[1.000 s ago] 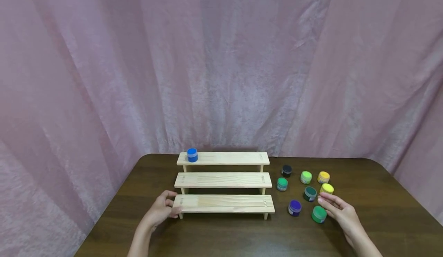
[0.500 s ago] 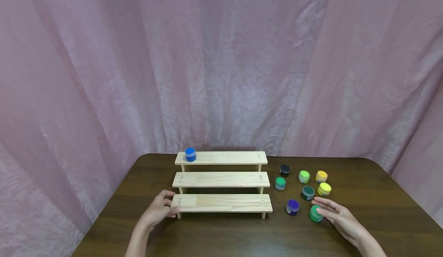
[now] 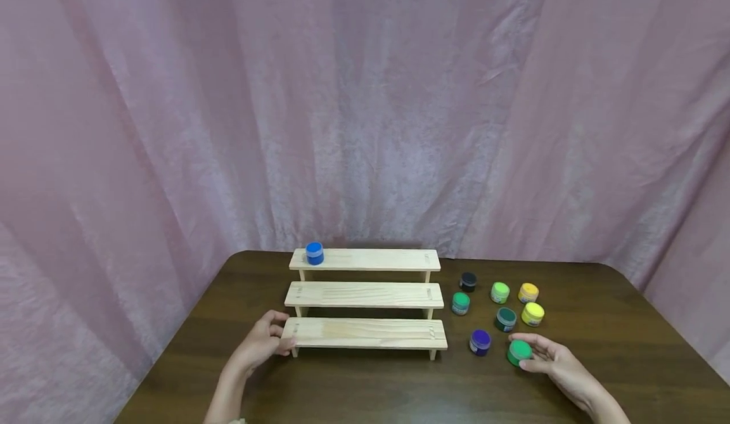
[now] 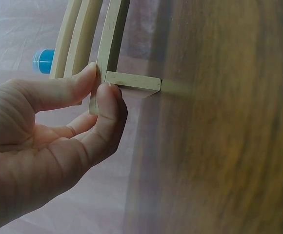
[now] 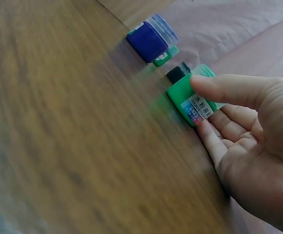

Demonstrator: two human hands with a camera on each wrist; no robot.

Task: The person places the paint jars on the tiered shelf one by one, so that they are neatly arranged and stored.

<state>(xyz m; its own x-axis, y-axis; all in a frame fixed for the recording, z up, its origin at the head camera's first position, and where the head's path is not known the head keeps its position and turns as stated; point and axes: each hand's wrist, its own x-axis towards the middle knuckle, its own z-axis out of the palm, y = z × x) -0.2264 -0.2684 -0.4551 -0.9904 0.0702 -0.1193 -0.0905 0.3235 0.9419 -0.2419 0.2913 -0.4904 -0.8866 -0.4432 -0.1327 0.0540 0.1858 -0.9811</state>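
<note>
We count one rack, one blue jar atop, eight jars toward the surface's right edge; our left fingers pinch the rack, our right fingers curl round the frontmost green jar.

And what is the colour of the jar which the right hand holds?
Green; the jar shows best in the right wrist view.

the green jar bears a label reading "水粉"; its smaller lettering is too blurred to read surely.
</note>
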